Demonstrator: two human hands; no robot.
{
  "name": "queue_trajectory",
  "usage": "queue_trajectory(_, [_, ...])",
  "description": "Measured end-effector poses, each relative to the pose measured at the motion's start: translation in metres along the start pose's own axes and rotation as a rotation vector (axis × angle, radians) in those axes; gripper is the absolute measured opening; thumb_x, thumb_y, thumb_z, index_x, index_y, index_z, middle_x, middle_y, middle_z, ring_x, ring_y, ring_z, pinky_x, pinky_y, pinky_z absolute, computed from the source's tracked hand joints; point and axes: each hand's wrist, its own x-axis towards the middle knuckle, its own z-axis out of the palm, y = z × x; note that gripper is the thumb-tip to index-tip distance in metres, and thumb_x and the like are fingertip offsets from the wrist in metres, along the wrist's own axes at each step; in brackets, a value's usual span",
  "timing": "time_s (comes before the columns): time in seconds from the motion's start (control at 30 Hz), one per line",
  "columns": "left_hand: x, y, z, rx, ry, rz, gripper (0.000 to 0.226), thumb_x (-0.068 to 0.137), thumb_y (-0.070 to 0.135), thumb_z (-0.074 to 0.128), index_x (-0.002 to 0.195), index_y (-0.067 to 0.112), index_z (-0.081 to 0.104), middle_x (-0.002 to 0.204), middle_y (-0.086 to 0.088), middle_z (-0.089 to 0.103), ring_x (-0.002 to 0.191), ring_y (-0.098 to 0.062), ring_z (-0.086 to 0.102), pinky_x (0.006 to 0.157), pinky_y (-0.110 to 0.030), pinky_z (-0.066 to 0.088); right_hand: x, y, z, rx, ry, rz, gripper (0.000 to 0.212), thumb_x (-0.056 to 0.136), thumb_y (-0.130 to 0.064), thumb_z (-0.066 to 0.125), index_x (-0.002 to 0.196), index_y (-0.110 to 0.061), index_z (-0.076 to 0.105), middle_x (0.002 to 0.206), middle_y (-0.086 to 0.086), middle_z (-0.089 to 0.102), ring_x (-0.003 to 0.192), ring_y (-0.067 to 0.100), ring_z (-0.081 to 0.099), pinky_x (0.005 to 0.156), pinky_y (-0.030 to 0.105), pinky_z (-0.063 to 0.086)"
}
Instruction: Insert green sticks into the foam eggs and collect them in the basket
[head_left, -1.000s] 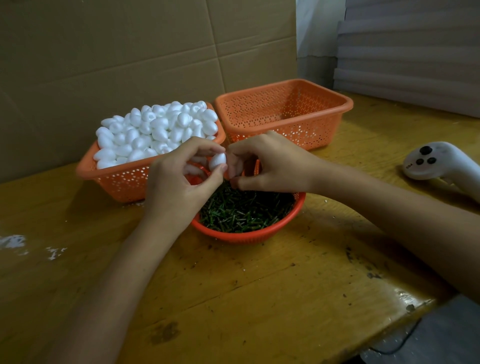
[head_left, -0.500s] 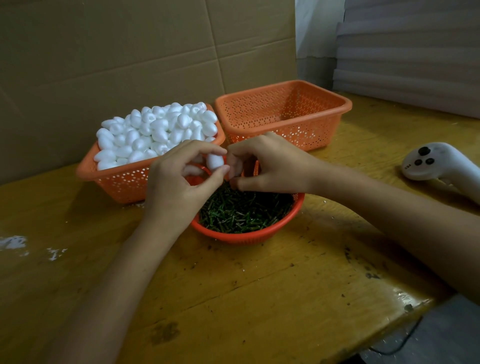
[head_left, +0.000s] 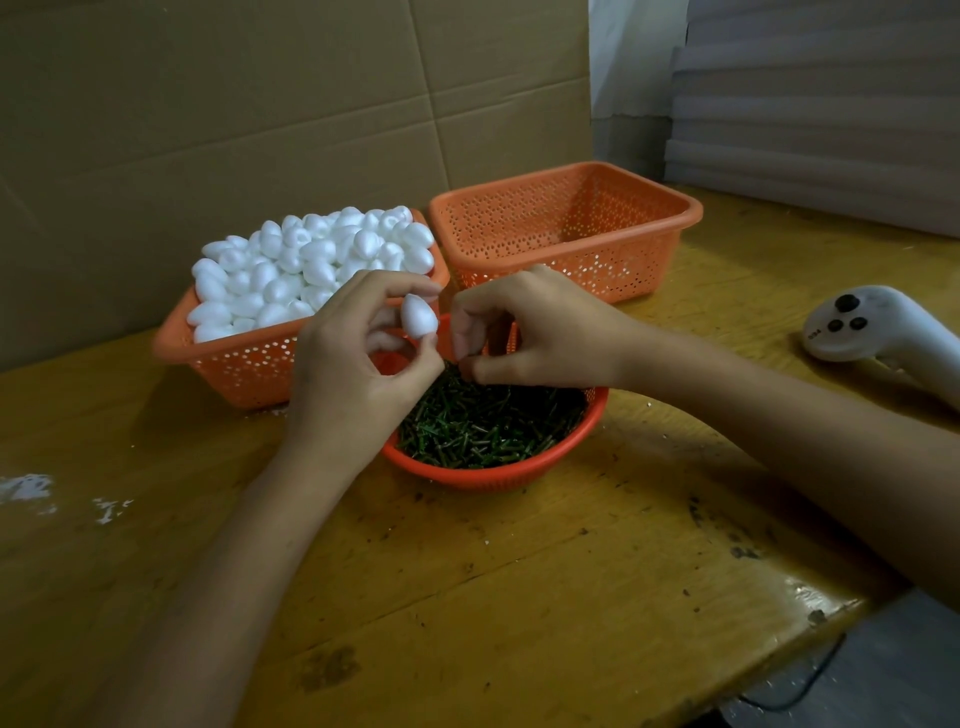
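My left hand (head_left: 353, 374) pinches one white foam egg (head_left: 418, 315) between thumb and forefinger, pointed end up. Just right of it, my right hand (head_left: 535, 332) has its fingertips pressed together a small gap from the egg; whatever sits in that pinch is hidden. Both hands hover over the far rim of a round orange bowl (head_left: 493, 475) filled with short green sticks (head_left: 488, 421). Behind on the left, an orange basket (head_left: 244, 364) is heaped with foam eggs (head_left: 311, 265). Behind on the right stands an orange basket (head_left: 571, 260) in which I see nothing.
A white handheld controller (head_left: 872, 322) lies on the wooden table at the right. A cardboard sheet (head_left: 260, 104) stands as a wall behind the baskets. The table's front right corner (head_left: 831, 613) drops off, with a dark cable below it.
The left hand has lifted and turned the egg slightly, opening a small gap to the right fingertips. Both hands stay over the bowl.
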Motion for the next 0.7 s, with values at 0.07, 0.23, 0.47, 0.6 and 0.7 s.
queue_trajectory(0.07, [0.0001,0.0007,-0.0004,0.004,-0.010,-0.006,0.032,0.090,-0.005,0.073,0.117,0.010,0.068,0.115,-0.005,0.073,0.103,-0.016,0.075,0.082,-0.034,0.063,-0.0001,-0.0007,-0.0008,0.008,-0.010,0.006,0.017,0.080,-0.013,0.079,0.095,-0.018,0.074,0.085,-0.011,0.075,0.083,-0.002,0.069,0.083,0.028,0.054])
queue_trajectory(0.23, [0.0005,0.0006,-0.0004,-0.020,-0.023,-0.015,0.038,0.087,-0.010,0.073,0.118,0.011,0.066,0.118,-0.007,0.071,0.107,-0.012,0.075,0.083,-0.033,0.064,0.0002,-0.0006,-0.0008,-0.002,-0.028,0.019,0.026,0.082,-0.013,0.079,0.106,-0.024,0.079,0.088,-0.010,0.078,0.087,0.000,0.072,0.087,0.030,0.055])
queue_trajectory(0.47, [-0.0002,-0.0005,0.0003,-0.027,0.005,-0.022,0.031,0.087,-0.001,0.081,0.108,0.017,0.066,0.109,-0.007,0.073,0.102,-0.011,0.075,0.081,-0.028,0.063,0.0000,0.0009,-0.0001,-0.026,-0.036,0.026,0.023,0.082,-0.015,0.081,0.101,-0.029,0.084,0.090,-0.015,0.079,0.082,-0.005,0.068,0.081,0.014,0.051])
queue_trajectory(0.6, [-0.0003,0.0017,0.0003,-0.035,0.002,-0.036,0.031,0.087,0.002,0.083,0.110,0.016,0.069,0.108,-0.001,0.074,0.098,-0.010,0.075,0.078,-0.024,0.062,-0.0005,0.0012,-0.0004,-0.015,-0.044,0.039,0.020,0.081,-0.020,0.084,0.099,-0.029,0.084,0.090,-0.013,0.079,0.085,0.000,0.072,0.085,0.027,0.054])
queue_trajectory(0.7, [-0.0006,0.0034,0.0005,-0.047,-0.011,-0.047,0.032,0.089,-0.001,0.080,0.114,0.015,0.068,0.111,0.003,0.074,0.098,-0.010,0.075,0.078,-0.026,0.062,0.0002,0.0010,-0.0003,-0.006,-0.053,0.038,0.016,0.082,-0.021,0.085,0.097,-0.027,0.083,0.090,-0.014,0.079,0.085,-0.002,0.071,0.084,0.026,0.054])
